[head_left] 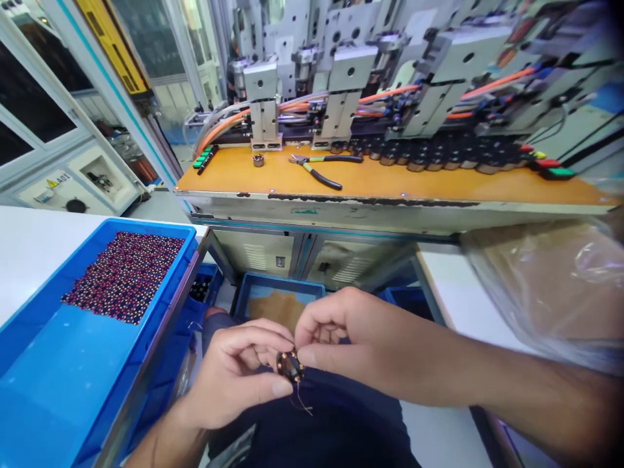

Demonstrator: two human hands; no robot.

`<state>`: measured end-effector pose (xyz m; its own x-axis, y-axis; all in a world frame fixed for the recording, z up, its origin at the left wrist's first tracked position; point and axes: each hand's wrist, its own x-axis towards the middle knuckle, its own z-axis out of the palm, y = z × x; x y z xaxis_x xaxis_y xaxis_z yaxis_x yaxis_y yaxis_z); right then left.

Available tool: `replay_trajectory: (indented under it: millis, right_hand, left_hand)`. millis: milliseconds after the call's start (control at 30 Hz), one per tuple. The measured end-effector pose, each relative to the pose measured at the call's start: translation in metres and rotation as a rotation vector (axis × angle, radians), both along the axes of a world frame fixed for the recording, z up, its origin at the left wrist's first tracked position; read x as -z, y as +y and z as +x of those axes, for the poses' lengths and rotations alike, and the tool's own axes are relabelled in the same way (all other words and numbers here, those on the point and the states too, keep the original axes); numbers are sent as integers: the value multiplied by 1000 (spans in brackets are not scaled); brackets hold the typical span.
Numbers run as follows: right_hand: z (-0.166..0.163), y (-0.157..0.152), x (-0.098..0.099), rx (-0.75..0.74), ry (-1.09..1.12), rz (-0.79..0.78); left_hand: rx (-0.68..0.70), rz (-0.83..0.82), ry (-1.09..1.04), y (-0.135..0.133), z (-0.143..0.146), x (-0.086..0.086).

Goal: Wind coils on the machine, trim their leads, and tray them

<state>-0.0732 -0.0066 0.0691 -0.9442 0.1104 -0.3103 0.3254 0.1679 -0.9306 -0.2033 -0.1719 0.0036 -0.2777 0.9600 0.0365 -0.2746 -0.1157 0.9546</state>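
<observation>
Over my lap, my left hand (238,367) grips a small round motor stator (290,366) between thumb and fingers. Its dark core carries copper windings, and thin loose wire ends (303,404) hang from its lower side. From the right, my right hand (341,331) meets the stator's upper right edge with thumb and forefinger pinched together. Whatever lies inside that pinch, perhaps a fine wire, is hidden. The other right fingers are curled in.
Cutting pliers (324,166) and a single stator (258,160) lie on the orange machine bench (224,175), with several dark stators (429,156) to the right. Left stands a blue tray (63,364) of small parts. Below is a blue bin (283,279); at right, a plastic-wrapped bundle (550,279).
</observation>
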Motion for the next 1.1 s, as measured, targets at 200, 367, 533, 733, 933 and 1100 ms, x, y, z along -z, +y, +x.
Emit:
replay_trajectory:
  millis: [200, 367, 533, 733, 933, 1100]
  right_hand:
    - [-4, 4, 2, -18, 94, 125]
    - [0, 3, 4, -25, 126, 127]
    - [6, 0, 7, 2, 202, 147]
    - [13, -4, 13, -3, 274, 166]
    - [18, -7, 13, 10, 259, 190]
    - [17, -12, 12, 9, 256, 207]
  left_hand:
    - [2, -18, -17, 3, -4, 2]
    - [33, -13, -122, 6, -2, 7]
    - [70, 34, -218, 9, -1, 8]
    - [116, 104, -261, 11, 2, 7]
    - [117, 130, -225, 11, 2, 7]
    - [113, 152, -211, 10, 3, 7]
